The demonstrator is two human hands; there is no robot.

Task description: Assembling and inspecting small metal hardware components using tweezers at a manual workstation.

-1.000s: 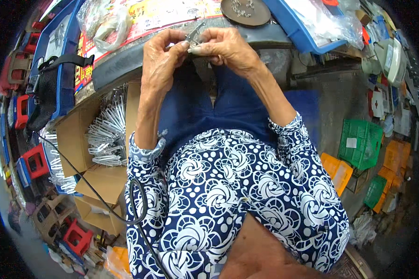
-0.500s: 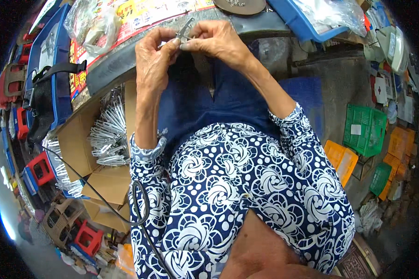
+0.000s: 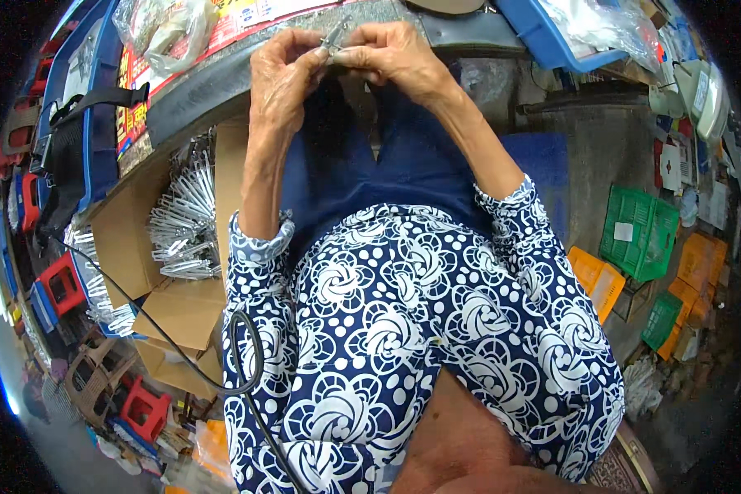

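At the front edge of the workbench (image 3: 206,90), my two hands meet over a small, flat, silvery metal piece (image 3: 334,36). My left hand (image 3: 281,82) pinches it between thumb and fingers. From the other side, the bent fingers and thumb of my right hand (image 3: 402,64) grip it too. Its upper end sticks out above the fingertips, tilted to the right; the lower part is covered by the fingers. Whether a second small part sits between the fingertips is too small to make out.
Beside my left forearm, an open cardboard box (image 3: 128,239) holds many slim metal pieces (image 3: 188,218). Blue trays (image 3: 103,136) flank the bench, and a clear plastic bag (image 3: 173,41) lies on it. A black cable (image 3: 160,329) crosses my left sleeve. A green crate (image 3: 634,239) stands at right.
Both hands, with the metal piece between them, sit slightly higher in the picture. The surroundings have shifted a little as the view moved. Both hands keep their hold.
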